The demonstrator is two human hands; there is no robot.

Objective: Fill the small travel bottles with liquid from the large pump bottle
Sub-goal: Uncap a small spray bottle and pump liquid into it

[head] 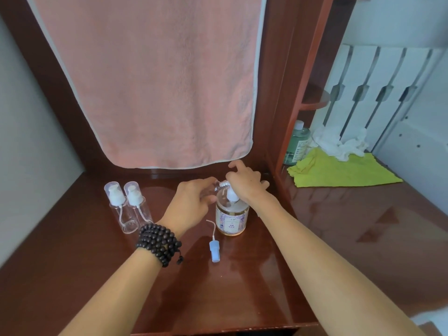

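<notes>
Right in the middle of the reddish wooden desk (169,299) sits the large pump bottle (232,218), clear with amber liquid and a flowery label, and everything else is easiest to place off that. Over its top, the right hand (244,184) is curled down around the white pump head (230,194), pressing on it as far as I can see. Just left of the pump spout, the left hand (191,204) is closed around a small clear travel bottle (216,186), tilted with its neck up against the spout; most of that bottle is hidden by fingers, so I can't tell how full it is. A dark beaded bracelet (158,244) wraps the left wrist. Further left of the pump bottle, two more travel bottles (127,207) stand upright side by side with their caps on, looking empty. Just in front of the pump bottle, a loose blue pump cap with its dip tube (214,248) lies on the desk. Behind it hangs a pink towel (155,81), and off to its right are a yellow cloth (339,170) and a green bottle (297,144).
</notes>
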